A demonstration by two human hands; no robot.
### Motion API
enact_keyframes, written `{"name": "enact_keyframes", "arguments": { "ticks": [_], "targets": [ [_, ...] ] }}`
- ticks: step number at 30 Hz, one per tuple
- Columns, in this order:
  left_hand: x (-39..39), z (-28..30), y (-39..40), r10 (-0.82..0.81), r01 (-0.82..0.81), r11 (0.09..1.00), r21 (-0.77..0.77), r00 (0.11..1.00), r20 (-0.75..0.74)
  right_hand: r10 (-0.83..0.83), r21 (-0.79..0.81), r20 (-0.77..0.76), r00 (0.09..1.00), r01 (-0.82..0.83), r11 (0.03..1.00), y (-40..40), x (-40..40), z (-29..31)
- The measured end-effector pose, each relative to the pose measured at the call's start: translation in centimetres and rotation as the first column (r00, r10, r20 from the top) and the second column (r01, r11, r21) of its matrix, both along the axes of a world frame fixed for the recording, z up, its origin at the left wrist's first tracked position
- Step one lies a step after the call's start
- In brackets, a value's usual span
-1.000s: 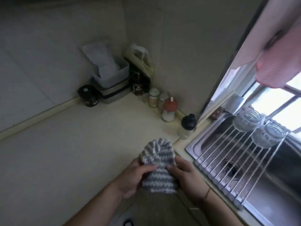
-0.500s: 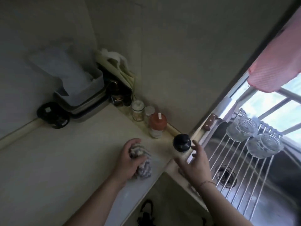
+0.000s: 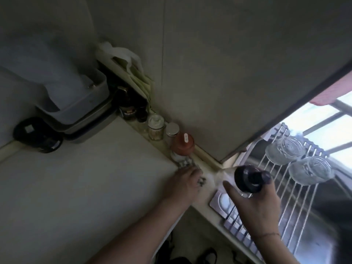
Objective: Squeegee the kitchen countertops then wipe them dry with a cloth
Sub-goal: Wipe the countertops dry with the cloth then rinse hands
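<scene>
Pale bench (image 3: 80,187) fills the lower left and centre of the frame, running up to a corner where two tiled walls meet.

Sink (image 3: 323,216) at the right of the frame, steel, with a wire roll-up rack (image 3: 282,197) laid across it. Two upturned glass jars (image 3: 299,161) lie on the rack toward the upper right, touching each other.

Stacked plastic tubs (image 3: 76,109) at upper left against the wall, a pale bag or cloth draped in the top one. A black round object (image 3: 38,136) sits just left of them on the bench.

Row of small containers along the wall at centre frame: a dark bottle (image 3: 129,107), a clear jar (image 3: 156,126), a silver-lidded jar (image 3: 172,130), then a red-capped shaker (image 3: 183,145).

Left hand (image 3: 182,183), lower centre, presses down on the striped cloth (image 3: 185,162) at the bench edge right below the red-capped shaker. Fingers curl over it; only a grey-and-white scrap of cloth shows past the fingertips and knuckles.

Right hand (image 3: 257,204), lower right, grips a black-capped bottle (image 3: 247,178), lifted clear of the bench above the seam between bench and sink. Thumb lies along its left side, fingers wrap the far side. A thin band sits on the wrist.

Frame is dim and slightly motion-blurred.
</scene>
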State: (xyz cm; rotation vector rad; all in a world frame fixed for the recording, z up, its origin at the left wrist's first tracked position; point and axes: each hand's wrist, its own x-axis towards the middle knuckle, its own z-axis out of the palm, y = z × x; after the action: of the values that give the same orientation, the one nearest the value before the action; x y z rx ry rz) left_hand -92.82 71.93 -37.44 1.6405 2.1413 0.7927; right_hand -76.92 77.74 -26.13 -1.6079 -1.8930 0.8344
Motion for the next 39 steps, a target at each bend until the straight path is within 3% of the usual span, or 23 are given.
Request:
{"name": "enact_keyframes", "arguments": {
  "ticks": [5,13,21,32,34,36,39],
  "targets": [
    [2.2,0.8,3.4,0.05,-0.05,0.999,-0.019,0.998,0.031,-0.074,-0.015,0.05,0.996,0.075,0.997,-0.1,4.2,1.1],
    [4.8,-0.2,-0.3,-0.268,0.256,0.961,-0.104,0.956,-0.119,-0.016,0.053,0.043,0.999,0.014,0.998,-0.3,3.9,0.7],
    [4.3,-2.2,-4.2,-0.374,0.39,0.921,-0.025,0.859,-0.35,0.065,-0.006,0.013,0.998,-0.065,0.998,0.8,0.7,-0.9],
    [3.0,-0.3,-7.1,-0.497,0.51,0.857,-0.079,0.775,-0.391,0.116,-0.105,0.043,0.992,-0.111,0.988,1.6,-2.9,-3.5],
    [2.7,1.0,-7.3,-0.478,0.479,0.875,-0.077,0.824,-0.303,0.127,-0.099,0.055,0.99,-0.121,0.988,1.4,-3.4,-4.1],
    [1.7,2.4,-7.3,-0.408,0.405,0.913,-0.045,0.905,-0.119,0.116,-0.087,0.065,0.991,-0.11,0.99,1.3,-3.7,-4.9],
    [-0.6,3.8,-6.8,-0.14,0.135,0.99,0.047,0.976,0.165,0.098,-0.039,0.073,0.992,-0.096,0.995,1.3,-4.0,-6.0]
  ]
}}
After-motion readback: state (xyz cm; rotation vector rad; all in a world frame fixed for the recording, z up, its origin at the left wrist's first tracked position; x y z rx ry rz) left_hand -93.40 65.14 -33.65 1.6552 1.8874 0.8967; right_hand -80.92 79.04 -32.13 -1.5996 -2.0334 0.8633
